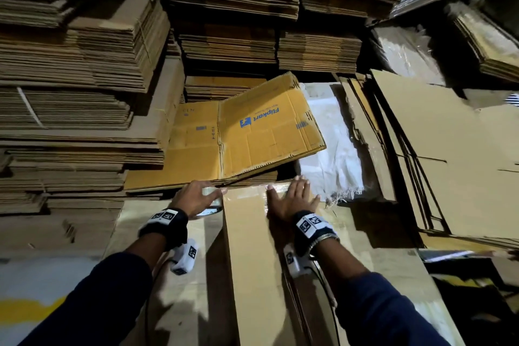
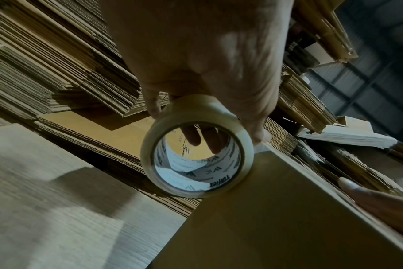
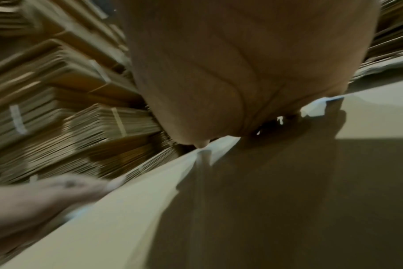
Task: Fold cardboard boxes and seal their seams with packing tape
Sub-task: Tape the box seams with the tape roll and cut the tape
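Left hand [image 1: 193, 199] grips tape roll [image 2: 196, 146] at cardboard box [image 1: 250, 233] far-left edge; right hand [image 1: 289, 199] flat, fingers spread, pressing the tape. Keep roll taut, smooth toward the edge.

Plain brown cardboard box [image 1: 247, 247], folded up, long top face level, a strip of clear tape [image 1: 247, 196] shining across its far end. Roll of clear packing tape [image 2: 196, 145] with printed white core, on edge against the box's far left corner.
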The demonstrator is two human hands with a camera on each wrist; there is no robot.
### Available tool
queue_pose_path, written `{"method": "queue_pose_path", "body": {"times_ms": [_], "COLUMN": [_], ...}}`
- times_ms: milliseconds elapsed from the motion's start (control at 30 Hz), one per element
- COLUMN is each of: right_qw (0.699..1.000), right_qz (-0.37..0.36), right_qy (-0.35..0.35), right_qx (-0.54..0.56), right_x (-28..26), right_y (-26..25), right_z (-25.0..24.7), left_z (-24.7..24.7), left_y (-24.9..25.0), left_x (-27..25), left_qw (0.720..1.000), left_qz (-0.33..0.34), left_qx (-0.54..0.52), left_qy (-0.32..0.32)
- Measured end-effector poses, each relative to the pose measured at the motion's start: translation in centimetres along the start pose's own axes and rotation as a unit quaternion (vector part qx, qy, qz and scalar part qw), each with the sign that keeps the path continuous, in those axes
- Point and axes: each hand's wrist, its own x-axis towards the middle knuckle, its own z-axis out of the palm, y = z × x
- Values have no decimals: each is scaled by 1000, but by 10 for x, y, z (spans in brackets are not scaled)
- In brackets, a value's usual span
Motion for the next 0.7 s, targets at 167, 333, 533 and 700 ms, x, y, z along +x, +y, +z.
{"method": "queue_pose_path", "body": {"times_ms": [167,333,533,700], "right_qw": [999,996,989,988], "right_qz": [16,19,19,-14], "right_qy": [-27,-1,21,-9], "right_qx": [36,82,145,155], "right_x": [14,18,31,45], "right_y": [3,4,21,35], "right_z": [-10,-15,-38,-51], "left_z": [6,8,11,13], "left_y": [-4,-13,-15,-18], "left_x": [1,-2,-3,0], "left_qw": [999,997,997,997], "left_qz": [16,47,54,36], "left_qx": [-3,20,22,13], "left_qy": [-39,-50,-46,-60]}}
